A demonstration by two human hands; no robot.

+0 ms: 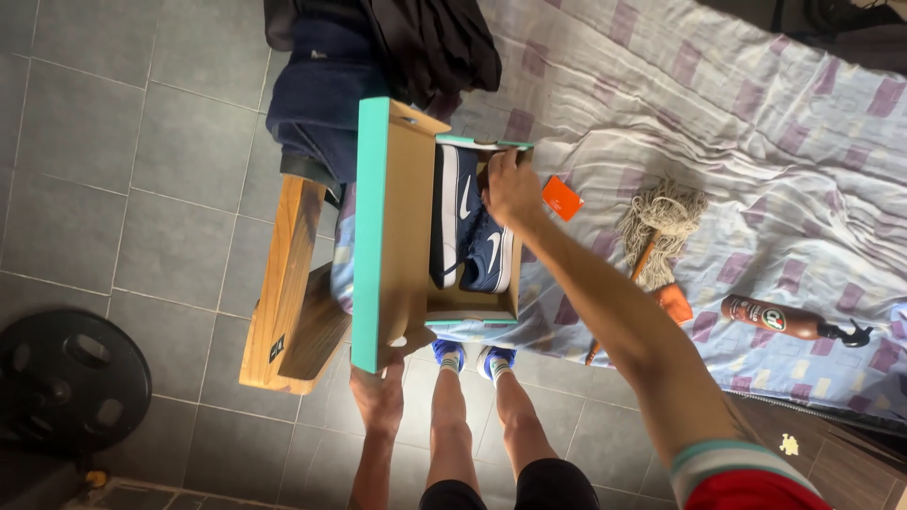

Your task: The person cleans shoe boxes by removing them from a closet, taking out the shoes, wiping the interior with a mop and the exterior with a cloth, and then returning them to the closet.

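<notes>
The left hand (378, 392) props up the open lid (392, 231) of a cardboard shoe box (472, 304), its grip clamped on the lid's near corner. The box rests on the left edge of the bed (756, 151), just right of a wooden stool (283, 283). The right hand (512, 189) reaches into the box, fingers curled on the far end of a pair of navy shoes (472, 231) with white stripes; whether that grip is fully closed, I cannot tell. Right of the box on the bedsheet lie an orange card (562, 197), a mop head (661, 219) and, farther right, a brown bottle (775, 317). A black weight plate (66, 378) sits on the tiled floor at near left.
</notes>
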